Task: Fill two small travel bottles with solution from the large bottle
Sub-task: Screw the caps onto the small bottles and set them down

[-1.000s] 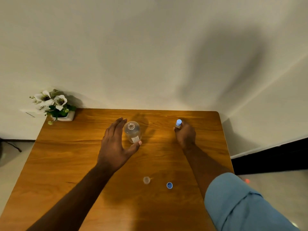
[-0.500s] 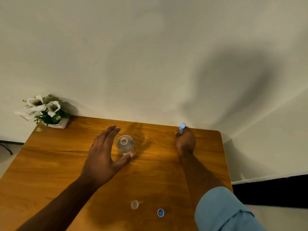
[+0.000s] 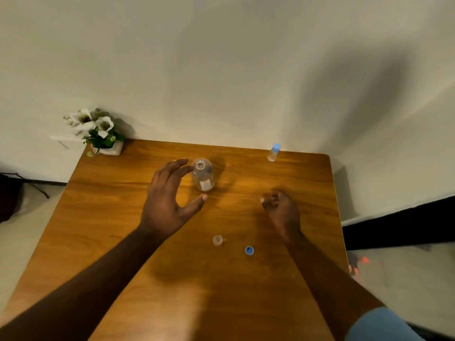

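Observation:
The large clear bottle (image 3: 203, 175) stands uncapped near the middle of the wooden table (image 3: 123, 217). My left hand (image 3: 170, 198) hovers just left of it, fingers spread around it without gripping. One small travel bottle (image 3: 273, 152) with a blue cap stands at the far right edge. A second small clear bottle (image 3: 218, 239), uncapped, stands nearer me, with a loose blue cap (image 3: 249, 250) to its right. My right hand (image 3: 280, 205) hangs over the table with loosely curled fingers, holding nothing.
A small white pot of white flowers (image 3: 101, 134) sits at the table's far left corner against the wall. The table's right edge drops to the floor, where an orange object (image 3: 364, 260) lies.
My right hand has let go of the capped travel bottle at the far right and drawn back toward me. My left hand stays beside the large bottle.

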### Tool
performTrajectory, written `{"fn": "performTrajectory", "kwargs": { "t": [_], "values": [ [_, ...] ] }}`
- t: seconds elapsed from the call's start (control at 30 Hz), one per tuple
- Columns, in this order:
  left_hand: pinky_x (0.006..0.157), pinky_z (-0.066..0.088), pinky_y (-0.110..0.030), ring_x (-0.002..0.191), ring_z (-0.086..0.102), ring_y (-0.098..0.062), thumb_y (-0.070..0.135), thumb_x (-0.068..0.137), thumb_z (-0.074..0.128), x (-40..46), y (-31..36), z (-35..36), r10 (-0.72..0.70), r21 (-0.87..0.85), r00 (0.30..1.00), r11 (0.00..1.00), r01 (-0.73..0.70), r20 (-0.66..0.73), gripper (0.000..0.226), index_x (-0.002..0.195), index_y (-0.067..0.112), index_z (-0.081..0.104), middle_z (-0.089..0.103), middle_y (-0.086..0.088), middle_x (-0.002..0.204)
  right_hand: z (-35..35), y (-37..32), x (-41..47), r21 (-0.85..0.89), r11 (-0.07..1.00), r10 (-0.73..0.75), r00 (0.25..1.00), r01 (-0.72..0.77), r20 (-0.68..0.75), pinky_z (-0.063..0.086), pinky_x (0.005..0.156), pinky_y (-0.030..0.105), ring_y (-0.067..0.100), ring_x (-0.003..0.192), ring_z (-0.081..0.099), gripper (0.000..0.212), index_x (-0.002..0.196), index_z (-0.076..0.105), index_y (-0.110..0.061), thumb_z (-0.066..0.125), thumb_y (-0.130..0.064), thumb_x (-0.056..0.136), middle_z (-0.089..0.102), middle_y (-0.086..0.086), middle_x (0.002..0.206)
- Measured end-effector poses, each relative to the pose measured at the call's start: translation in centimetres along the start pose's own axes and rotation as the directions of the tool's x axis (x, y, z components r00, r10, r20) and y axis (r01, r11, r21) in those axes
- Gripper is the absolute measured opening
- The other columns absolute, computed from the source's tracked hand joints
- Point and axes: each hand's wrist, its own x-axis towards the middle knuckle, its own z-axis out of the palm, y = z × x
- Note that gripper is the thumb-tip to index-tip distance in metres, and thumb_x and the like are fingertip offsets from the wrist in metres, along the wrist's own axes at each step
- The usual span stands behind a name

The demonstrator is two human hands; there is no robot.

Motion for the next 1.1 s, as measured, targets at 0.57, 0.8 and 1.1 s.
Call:
{"fn": "performTrajectory", "kwargs": {
  "t": [0.57, 0.8, 1.1],
  "values": [
    [0.096, 0.049, -0.025, 0.119, 0.057, -0.011, 0.030, 0.071, 0.092, -8.0, -2.3, 9.6, -0.289, -0.166, 0.846, 0.903, 0.396, 0.449, 0.080, 0.141, 0.025, 0.053, 0.055, 0.008, 0.139, 1.3, 1.1, -11.3, -0.407, 0.885, -0.077, 0.934, 0.225, 0.350, 0.049, 0.092, 0.033, 0.021, 0.122, 0.055, 0.059, 0.142, 0.045, -0.027, 0.065, -0.049, 0.091, 0.051, -0.002, 0.142],
    [0.105, 0.048, -0.035, 0.119, 0.055, -0.013, 0.031, 0.078, 0.086, -8.9, -3.6, 11.9, -0.255, -0.128, 0.850, 0.929, 0.348, 0.462, 0.052, 0.126, 0.028, 0.067, 0.065, 0.008, 0.128, 2.7, 2.5, -11.2, -0.381, 0.889, -0.134, 0.940, 0.254, 0.315, 0.050, 0.082, 0.030, 0.017, 0.106, 0.060, 0.031, 0.127, 0.058, -0.028, 0.053, -0.038, 0.097, 0.062, -0.004, 0.123],
    [0.095, 0.052, -0.020, 0.110, 0.066, -0.006, 0.024, 0.086, 0.080, -8.6, -1.9, 10.1, -0.248, -0.268, 0.867, 0.883, 0.386, 0.432, 0.040, 0.126, 0.022, 0.070, 0.073, 0.007, 0.122, 0.7, 1.1, -11.8, -0.129, 0.962, -0.198, 0.941, 0.240, 0.274, 0.055, 0.076, 0.027, 0.004, 0.089, 0.063, 0.027, 0.112, 0.060, -0.030, 0.071, -0.026, 0.087, 0.068, -0.013, 0.100]
  ]
}}
